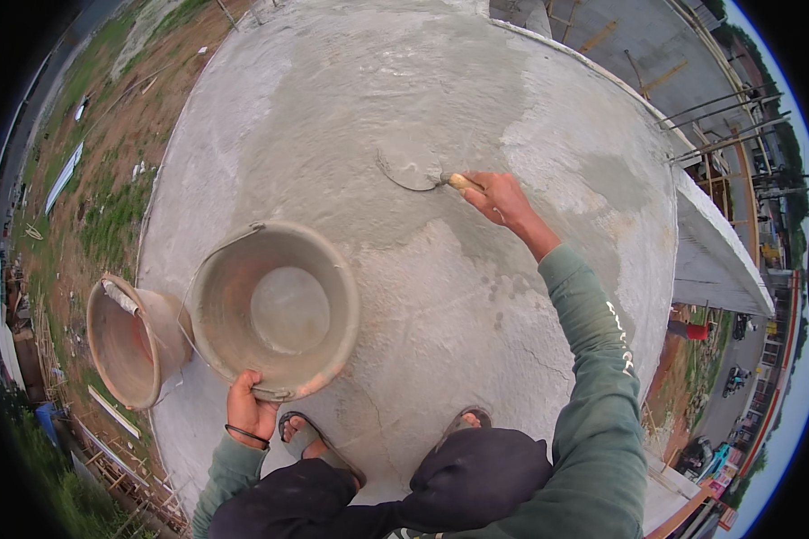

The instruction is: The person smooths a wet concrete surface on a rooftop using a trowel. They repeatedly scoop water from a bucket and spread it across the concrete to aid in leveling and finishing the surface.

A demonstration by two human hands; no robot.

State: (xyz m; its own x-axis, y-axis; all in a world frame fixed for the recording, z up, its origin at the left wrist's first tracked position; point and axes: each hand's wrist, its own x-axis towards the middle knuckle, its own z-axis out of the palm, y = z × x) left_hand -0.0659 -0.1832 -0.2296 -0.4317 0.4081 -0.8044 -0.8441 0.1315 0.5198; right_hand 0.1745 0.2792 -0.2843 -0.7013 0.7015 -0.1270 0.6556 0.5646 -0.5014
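My right hand (502, 199) is closed round the wooden handle of a trowel (412, 171). The trowel's rounded blade lies against the wet grey cement coat (368, 117) on the slab, and cement is smeared over the blade. Down at the left, my left hand (250, 406) grips the near rim of a cement-stained bucket (217, 296). This bucket is tilted so that its inside faces me; a thin grey layer shows at its bottom. Its wire handle hangs at the left side.
A second bucket (169, 332), with a wrapped handle, stands left of the first by the slab edge. Beyond that edge lies lower ground with grass and soil (108, 216). A raised concrete ledge (593, 67) and scaffold poles (728, 135) border the right. My sandalled feet (315, 440) are on the slab.
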